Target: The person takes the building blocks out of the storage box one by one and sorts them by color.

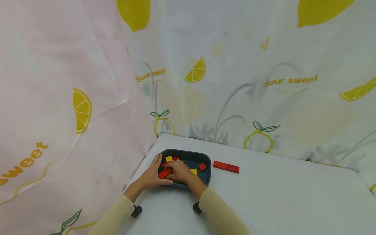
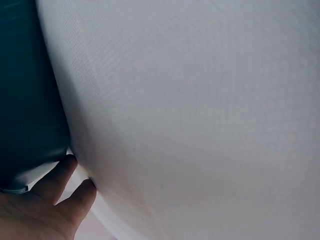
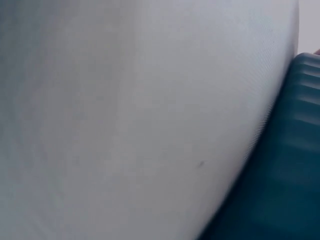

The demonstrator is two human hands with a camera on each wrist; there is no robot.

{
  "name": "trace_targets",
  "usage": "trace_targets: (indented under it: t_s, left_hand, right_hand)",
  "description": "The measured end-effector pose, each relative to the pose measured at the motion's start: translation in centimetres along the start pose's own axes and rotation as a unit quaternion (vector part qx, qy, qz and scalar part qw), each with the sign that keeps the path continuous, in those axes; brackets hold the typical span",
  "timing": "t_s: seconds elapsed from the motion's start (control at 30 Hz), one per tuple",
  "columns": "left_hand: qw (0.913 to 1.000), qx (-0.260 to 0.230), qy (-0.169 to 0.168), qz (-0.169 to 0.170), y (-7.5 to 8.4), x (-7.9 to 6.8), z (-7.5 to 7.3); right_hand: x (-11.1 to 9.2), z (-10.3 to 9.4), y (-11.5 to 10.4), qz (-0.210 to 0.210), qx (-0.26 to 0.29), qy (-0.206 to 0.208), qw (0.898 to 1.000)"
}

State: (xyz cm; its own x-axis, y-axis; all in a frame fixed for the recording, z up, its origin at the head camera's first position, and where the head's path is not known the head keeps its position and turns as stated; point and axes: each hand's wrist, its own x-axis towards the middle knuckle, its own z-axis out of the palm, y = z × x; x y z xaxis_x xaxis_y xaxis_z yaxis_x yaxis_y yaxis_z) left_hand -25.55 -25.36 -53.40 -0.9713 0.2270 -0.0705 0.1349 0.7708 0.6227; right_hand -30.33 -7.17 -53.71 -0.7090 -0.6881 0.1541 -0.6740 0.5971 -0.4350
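A dark blue tray (image 1: 209,174) with raised walls holds several small red and yellow blocks, among them a yellow block (image 1: 194,171) and a red block (image 1: 202,166). My left hand (image 1: 149,177) braces the tray's near left corner, fingers stretched along the left side and thumb along the front rim. In the left wrist view, fingertips (image 2: 69,162) touch the tray's outer wall. Reaching inside, my right hand (image 1: 181,171) pinches a longer red block (image 1: 165,173) at the left end; its fingertips are partly hidden. The right wrist view shows only the tray's ribbed wall (image 3: 280,185) and cloth.
Right of the tray, two red blocks (image 1: 226,166) lie end to end in a line on the white tabletop (image 1: 279,195). A lemon-print curtain (image 1: 223,98) rises behind the table, and another (image 1: 97,147) hangs along the left.
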Motion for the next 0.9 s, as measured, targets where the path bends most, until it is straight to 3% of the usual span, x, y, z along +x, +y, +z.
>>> trace_targets:
  t_s: [0.33, 0.9]
  left_hand:
    - [0.9999, -0.008, 0.003, 0.010, -0.01, -0.09, -0.10]
    - [0.9999, -0.003, 0.012, 0.010, 0.08, -0.04, 0.00]
  right_hand:
    - [-0.17, -0.18, 0.33, 0.047, 0.086, 0.032, 0.995]
    - [-0.50, -0.21, 0.49, 0.044, 0.109, 0.126, 0.985]
